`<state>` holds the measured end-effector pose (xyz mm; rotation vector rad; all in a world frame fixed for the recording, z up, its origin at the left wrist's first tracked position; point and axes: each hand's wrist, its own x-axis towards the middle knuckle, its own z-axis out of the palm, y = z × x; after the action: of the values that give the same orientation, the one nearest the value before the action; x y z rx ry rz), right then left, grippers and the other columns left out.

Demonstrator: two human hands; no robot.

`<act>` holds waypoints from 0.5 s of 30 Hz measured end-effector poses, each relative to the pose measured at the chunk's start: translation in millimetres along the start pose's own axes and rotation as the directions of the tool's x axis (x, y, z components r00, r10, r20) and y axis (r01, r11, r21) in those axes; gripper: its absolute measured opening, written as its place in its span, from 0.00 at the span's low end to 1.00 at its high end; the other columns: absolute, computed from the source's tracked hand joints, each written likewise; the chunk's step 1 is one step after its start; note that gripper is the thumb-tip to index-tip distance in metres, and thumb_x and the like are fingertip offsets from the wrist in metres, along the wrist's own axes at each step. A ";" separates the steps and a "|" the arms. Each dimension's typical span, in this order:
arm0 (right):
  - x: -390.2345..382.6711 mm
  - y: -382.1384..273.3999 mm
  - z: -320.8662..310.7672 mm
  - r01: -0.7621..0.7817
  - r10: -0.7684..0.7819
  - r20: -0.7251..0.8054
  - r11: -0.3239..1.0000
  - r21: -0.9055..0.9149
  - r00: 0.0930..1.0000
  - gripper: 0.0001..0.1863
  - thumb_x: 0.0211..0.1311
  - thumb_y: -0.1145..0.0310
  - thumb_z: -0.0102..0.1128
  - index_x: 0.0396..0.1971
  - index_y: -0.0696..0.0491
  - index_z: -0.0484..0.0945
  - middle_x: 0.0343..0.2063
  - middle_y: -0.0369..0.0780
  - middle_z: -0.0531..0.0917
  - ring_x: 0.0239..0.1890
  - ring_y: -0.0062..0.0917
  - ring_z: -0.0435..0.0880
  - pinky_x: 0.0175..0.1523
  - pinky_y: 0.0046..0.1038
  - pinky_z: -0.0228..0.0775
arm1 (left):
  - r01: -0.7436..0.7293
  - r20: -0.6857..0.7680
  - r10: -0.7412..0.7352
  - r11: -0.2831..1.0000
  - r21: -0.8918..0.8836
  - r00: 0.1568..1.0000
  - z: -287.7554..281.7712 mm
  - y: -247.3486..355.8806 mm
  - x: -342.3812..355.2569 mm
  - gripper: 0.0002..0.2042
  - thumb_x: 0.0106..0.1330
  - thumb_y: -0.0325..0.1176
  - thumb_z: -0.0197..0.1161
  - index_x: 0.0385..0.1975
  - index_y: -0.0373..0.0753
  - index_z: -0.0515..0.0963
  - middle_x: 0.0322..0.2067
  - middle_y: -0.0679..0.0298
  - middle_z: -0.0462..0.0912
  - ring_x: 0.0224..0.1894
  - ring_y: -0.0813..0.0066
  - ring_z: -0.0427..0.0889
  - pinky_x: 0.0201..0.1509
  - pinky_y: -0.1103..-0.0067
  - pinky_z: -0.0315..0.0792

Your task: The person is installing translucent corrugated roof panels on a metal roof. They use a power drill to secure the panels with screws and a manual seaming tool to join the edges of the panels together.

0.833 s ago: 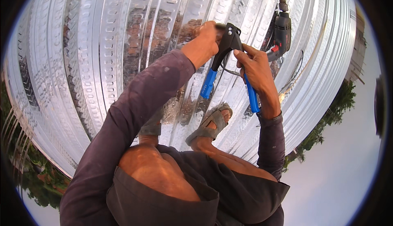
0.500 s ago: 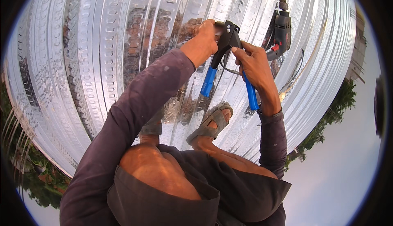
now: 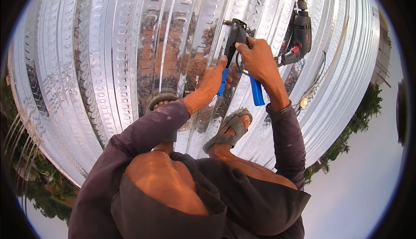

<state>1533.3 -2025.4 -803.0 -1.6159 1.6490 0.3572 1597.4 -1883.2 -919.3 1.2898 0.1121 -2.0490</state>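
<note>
A black hand riveter (image 3: 235,34) with two blue-sleeved handles is held over the ribbed metal sheeting, its handles spread apart. My left hand (image 3: 212,79) is closed around the left handle, at the top of its blue sleeve. My right hand (image 3: 262,61) grips the tool's other arm just below the head, thumb lying across the black part. The right blue handle (image 3: 256,91) sticks out below that hand. The riveter's nose points to the left, and I cannot make out a rivet in it.
Shiny ribbed metal sheeting (image 3: 102,53) spreads under my feet. To the right lies a dark corded drill (image 3: 301,33), chuck pointing away, its cable (image 3: 318,72) trailing beside it. My sandalled feet (image 3: 229,130) stand close in front. Trees (image 3: 353,117) show beyond the sheeting's right edge.
My left hand has moved from the riveter's head down to its left handle and closed there. The right hand has shifted slightly left and up with the tool.
</note>
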 end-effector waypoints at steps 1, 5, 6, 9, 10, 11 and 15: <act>-2.8 0.5 6.4 0.011 -0.011 -0.024 1.000 -0.005 1.000 0.26 0.65 0.56 0.60 0.42 0.70 0.81 0.25 0.58 0.83 0.33 0.48 0.87 0.43 0.42 0.76 | -0.032 -0.006 0.032 0.999 -0.006 0.999 -4.1 -8.4 -1.6 0.27 0.75 0.62 0.49 0.40 0.40 0.79 0.24 0.66 0.81 0.20 0.77 0.76 0.26 0.80 0.69; -37.7 3.2 23.8 0.016 -0.028 -0.161 0.997 -0.073 0.987 0.35 0.61 0.51 0.63 0.53 0.70 0.77 0.35 0.59 0.85 0.42 0.51 0.87 0.50 0.44 0.76 | -0.125 0.002 0.126 0.988 -0.091 0.992 -5.6 -25.1 -0.3 0.24 0.76 0.59 0.52 0.41 0.41 0.78 0.21 0.70 0.76 0.19 0.82 0.73 0.24 0.84 0.67; -47.1 3.7 28.6 0.023 -0.044 -0.221 0.995 -0.100 0.974 0.36 0.60 0.50 0.63 0.55 0.70 0.76 0.37 0.59 0.86 0.43 0.51 0.87 0.51 0.44 0.75 | -0.139 0.012 0.142 0.982 -0.124 0.990 -4.7 -25.5 -0.7 0.23 0.77 0.58 0.52 0.41 0.41 0.78 0.20 0.71 0.75 0.19 0.83 0.73 0.25 0.85 0.67; -47.4 4.6 45.8 -0.140 0.143 -0.124 0.990 0.031 0.982 0.37 0.58 0.50 0.65 0.56 0.68 0.76 0.40 0.58 0.86 0.46 0.52 0.86 0.53 0.45 0.75 | -0.094 0.060 0.103 0.987 -0.130 0.993 -12.7 -30.7 4.0 0.23 0.78 0.57 0.50 0.45 0.41 0.76 0.28 0.70 0.78 0.28 0.82 0.77 0.32 0.81 0.72; -44.3 14.0 58.2 -0.169 0.173 -0.128 0.985 0.041 0.977 0.37 0.59 0.49 0.65 0.56 0.67 0.77 0.40 0.57 0.86 0.46 0.52 0.86 0.53 0.45 0.75 | -0.082 0.060 0.094 0.982 -0.171 0.994 -6.9 -30.0 3.9 0.23 0.78 0.57 0.48 0.48 0.40 0.75 0.33 0.69 0.79 0.33 0.81 0.78 0.36 0.79 0.73; -41.8 16.6 71.3 -0.174 0.180 -0.173 0.984 0.048 0.968 0.33 0.58 0.48 0.67 0.51 0.64 0.80 0.36 0.53 0.87 0.40 0.49 0.87 0.49 0.44 0.76 | -0.067 0.050 0.080 0.975 -0.213 0.996 -2.5 -29.5 1.7 0.24 0.79 0.57 0.47 0.51 0.40 0.75 0.38 0.68 0.79 0.38 0.80 0.78 0.40 0.78 0.74; -38.7 28.4 89.9 -0.038 0.106 -0.184 0.940 0.339 0.977 0.26 0.55 0.50 0.73 0.40 0.60 0.83 0.28 0.49 0.86 0.32 0.42 0.86 0.42 0.39 0.76 | -0.019 0.116 0.042 0.981 -0.192 0.992 -11.6 -25.9 -1.0 0.26 0.81 0.55 0.39 0.61 0.38 0.70 0.57 0.64 0.76 0.55 0.76 0.77 0.58 0.73 0.72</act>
<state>1531.8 -1932.2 -844.1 -1.3705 1.8105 -0.0540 1591.0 -1858.4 -931.6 1.0433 0.2270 -2.0293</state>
